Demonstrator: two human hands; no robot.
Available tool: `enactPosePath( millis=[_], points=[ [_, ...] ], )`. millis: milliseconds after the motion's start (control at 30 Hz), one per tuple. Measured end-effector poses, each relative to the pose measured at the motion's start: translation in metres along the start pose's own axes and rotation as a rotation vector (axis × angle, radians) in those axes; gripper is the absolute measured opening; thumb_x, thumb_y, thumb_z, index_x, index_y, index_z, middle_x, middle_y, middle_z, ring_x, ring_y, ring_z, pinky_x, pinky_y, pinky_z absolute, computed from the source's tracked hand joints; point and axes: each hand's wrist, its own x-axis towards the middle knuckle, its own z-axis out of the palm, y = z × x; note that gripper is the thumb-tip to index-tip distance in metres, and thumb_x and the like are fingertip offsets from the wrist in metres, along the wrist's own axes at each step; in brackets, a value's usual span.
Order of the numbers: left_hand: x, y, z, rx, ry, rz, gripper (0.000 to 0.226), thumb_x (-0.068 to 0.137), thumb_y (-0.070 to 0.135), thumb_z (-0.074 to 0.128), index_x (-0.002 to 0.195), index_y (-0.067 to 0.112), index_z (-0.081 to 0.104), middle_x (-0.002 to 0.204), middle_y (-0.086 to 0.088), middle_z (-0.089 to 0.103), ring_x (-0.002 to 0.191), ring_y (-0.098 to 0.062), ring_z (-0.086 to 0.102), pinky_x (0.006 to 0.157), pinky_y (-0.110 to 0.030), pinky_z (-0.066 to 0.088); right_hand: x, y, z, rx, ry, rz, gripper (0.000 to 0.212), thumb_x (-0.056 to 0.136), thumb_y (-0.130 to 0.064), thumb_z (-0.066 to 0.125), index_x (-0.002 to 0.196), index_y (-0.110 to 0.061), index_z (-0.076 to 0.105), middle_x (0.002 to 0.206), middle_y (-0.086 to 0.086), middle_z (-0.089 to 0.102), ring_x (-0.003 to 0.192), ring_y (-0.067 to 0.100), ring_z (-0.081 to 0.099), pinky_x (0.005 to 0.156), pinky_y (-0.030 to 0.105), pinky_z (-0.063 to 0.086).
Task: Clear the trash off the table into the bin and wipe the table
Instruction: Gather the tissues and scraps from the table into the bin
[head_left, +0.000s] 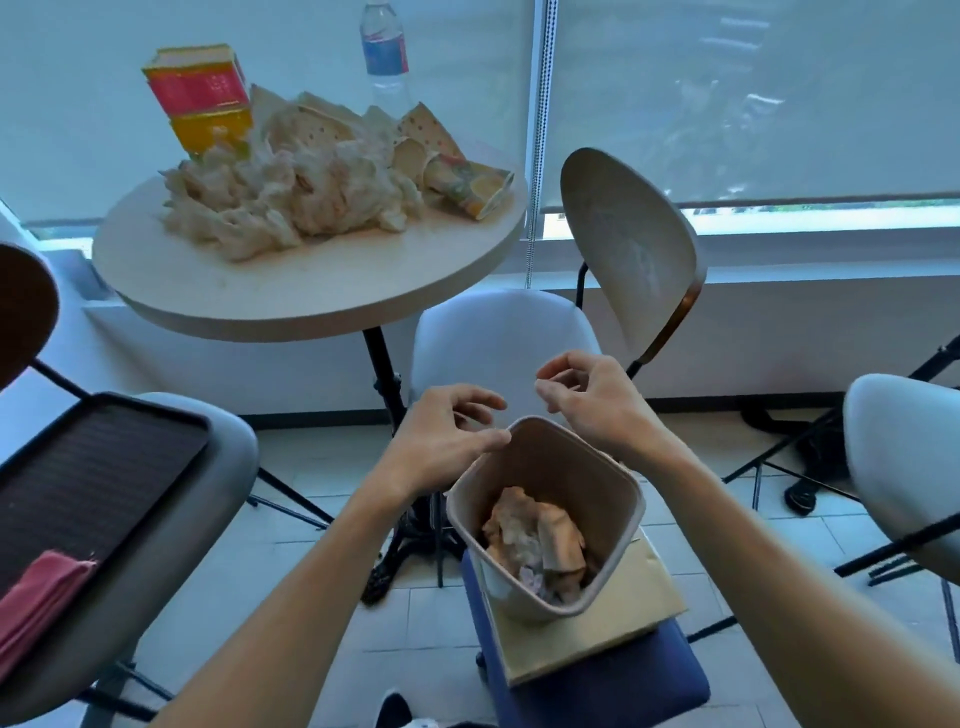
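Both hands, left hand and right hand, hover over the beige plastic bin at 6 o'clock, fingers loosely curled, holding nothing. Crumpled paper trash remains on the round pale desk at 11 o'clock. Judged mid-clearing; the next reach goes there.

A black tray lies on a grey chair.
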Motion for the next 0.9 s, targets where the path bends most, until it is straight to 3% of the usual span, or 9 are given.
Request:
enactPosePath(
  millis=[167,333,500,600,700,900],
  points=[
    [-0.004,0.025,-0.055,-0.019,0.121,0.093,0.017,0.081,0.026,0.076,0.096,0.03,0.07,0.083,0.01,0.066,0.068,-0.004,0.057,0.068,-0.022,0.048,0.02,-0.052,0.009,0.079,0.008,-0.116,0.008,0.094,-0.016,0.062,0.099,-0.01,0.065,0.089,0.013,0.066,0.078,0.019,0.062,0.061,0.013,0.048],
    [-0.003,0.038,-0.12,0.025,0.268,0.156,0.015,0.079,0.029,0.078,0.092,0.032,0.071,0.078,0.012,0.068,0.062,-0.003,0.057,0.066,-0.023,0.051,0.042,-0.102,0.025,0.128,0.04,-0.212,0.003,0.092,-0.015,0.064,0.093,-0.014,0.067,0.084,0.012,0.068,0.076,0.018,0.064,0.053,0.011,0.045],
    [0.009,0.026,-0.185,0.118,0.402,0.14,0.015,0.08,0.027,0.076,0.093,0.03,0.071,0.081,0.012,0.067,0.064,0.0,0.057,0.064,-0.017,0.043,0.062,-0.141,0.047,0.139,0.065,-0.279,0.004,0.09,-0.016,0.066,0.086,-0.018,0.068,0.085,0.012,0.069,0.079,0.026,0.068,0.079,0.035,0.056],
    [0.02,0.011,-0.219,0.147,0.469,0.101,0.017,0.076,0.022,0.079,0.091,0.025,0.071,0.081,0.009,0.068,0.071,0.002,0.06,0.066,-0.017,0.043,0.073,-0.16,0.064,0.078,0.076,-0.314,0.003,0.089,-0.018,0.066,0.087,-0.018,0.068,0.081,0.005,0.068,0.076,0.023,0.067,0.076,0.035,0.056],
    [0.03,-0.002,-0.243,0.163,0.505,0.068,0.02,0.074,0.027,0.081,0.091,0.022,0.071,0.085,0.007,0.069,0.08,-0.002,0.062,0.072,-0.022,0.047,0.082,-0.179,0.085,-0.03,0.047,-0.365,0.002,0.091,-0.02,0.064,0.093,-0.019,0.065,0.083,-0.003,0.066,0.076,0.011,0.063,0.07,0.024,0.052],
    [0.045,-0.022,-0.271,0.205,0.502,0.053,0.028,0.073,0.021,0.082,0.099,0.02,0.072,0.088,0.005,0.07,0.087,-0.008,0.064,0.075,-0.024,0.045,0.098,-0.212,0.144,-0.411,0.0,-0.495,0.037,0.093,-0.025,0.061,0.13,-0.026,0.057,0.117,0.005,0.059,0.106,0.021,0.057,0.091,0.032,0.046]
  ],
)
